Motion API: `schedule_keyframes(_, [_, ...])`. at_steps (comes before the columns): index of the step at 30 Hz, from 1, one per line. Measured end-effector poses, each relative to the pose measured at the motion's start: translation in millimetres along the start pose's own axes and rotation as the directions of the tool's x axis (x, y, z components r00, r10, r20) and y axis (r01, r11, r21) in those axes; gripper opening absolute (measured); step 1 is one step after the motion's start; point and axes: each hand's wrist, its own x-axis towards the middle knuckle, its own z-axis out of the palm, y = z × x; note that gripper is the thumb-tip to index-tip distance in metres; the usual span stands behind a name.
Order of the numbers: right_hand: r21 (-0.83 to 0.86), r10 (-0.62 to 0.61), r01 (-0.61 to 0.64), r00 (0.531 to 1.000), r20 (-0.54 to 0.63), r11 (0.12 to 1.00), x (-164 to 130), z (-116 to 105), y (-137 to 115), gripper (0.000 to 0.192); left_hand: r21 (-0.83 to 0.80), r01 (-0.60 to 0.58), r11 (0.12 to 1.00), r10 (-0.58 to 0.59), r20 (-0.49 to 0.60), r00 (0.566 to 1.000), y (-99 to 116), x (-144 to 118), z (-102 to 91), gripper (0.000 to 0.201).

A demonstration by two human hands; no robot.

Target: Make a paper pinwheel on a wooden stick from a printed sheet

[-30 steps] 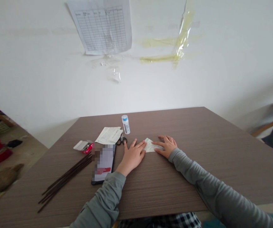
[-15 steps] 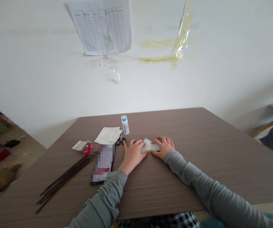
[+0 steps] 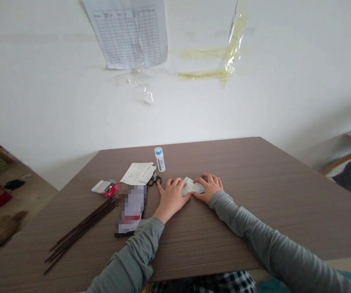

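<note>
A small folded piece of printed paper (image 3: 191, 186) lies on the brown table between my hands. My left hand (image 3: 172, 197) grips its left side, with the fingers on top and the thumb at the near edge. On its right side, my right hand (image 3: 209, 188) pinches the paper near the front corner. Black-handled scissors (image 3: 154, 179) rest just left of my left hand, their blades partly under loose printed sheets (image 3: 137, 173). Behind them stands a white glue bottle (image 3: 160, 159) with a blue band.
A phone (image 3: 131, 211) with a blurred screen lies left of my left forearm. Several thin dark sticks (image 3: 80, 232) and an open red-and-white box (image 3: 106, 188) of small metal pieces sit farther left. Behind the table (image 3: 239, 162) is a white wall with a taped chart (image 3: 129, 36).
My view has shifted very slightly. Both hands stay on the folded paper in nearly the same pose, and nothing else on the table has moved.
</note>
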Motion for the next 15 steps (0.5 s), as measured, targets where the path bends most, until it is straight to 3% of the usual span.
schedule_keyframes(15, [0.029,0.049,-0.053,0.991,0.123,0.998,9.5,-12.0,12.6,0.063,0.035,-0.005,0.999,0.004,0.042,0.999,-16.7,0.5,-1.9,0.053])
